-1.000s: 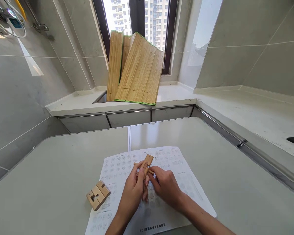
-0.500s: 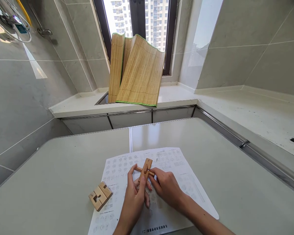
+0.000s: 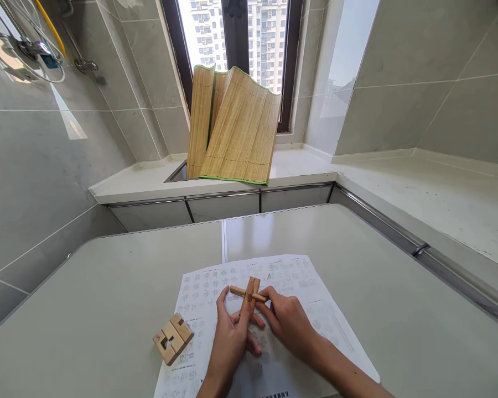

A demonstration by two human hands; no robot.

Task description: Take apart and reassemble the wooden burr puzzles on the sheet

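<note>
A flat wooden puzzle piece (image 3: 254, 286) is pinched near its lower end by my left hand (image 3: 231, 337), thumb on top. A thin wooden stick (image 3: 237, 290) crosses that piece at its middle. My right hand (image 3: 290, 318) grips the stick's right end between thumb and fingers. Both pieces are held above a printed paper sheet (image 3: 315, 326). To the left, a block of notched wooden pieces (image 3: 173, 339) rests partly on the sheet's edge. How the stick and flat piece join is partly hidden by fingers.
The sheet lies on a pale table (image 3: 108, 298) with a seam running away from me. Beyond it, a folded bamboo mat (image 3: 240, 132) leans before a window on a white ledge (image 3: 299, 160). A metal rail (image 3: 382, 221) runs along the right side.
The stick now reaches farther left of the flat piece, and my left index finger is off to its end. The whole view has shifted slightly.
</note>
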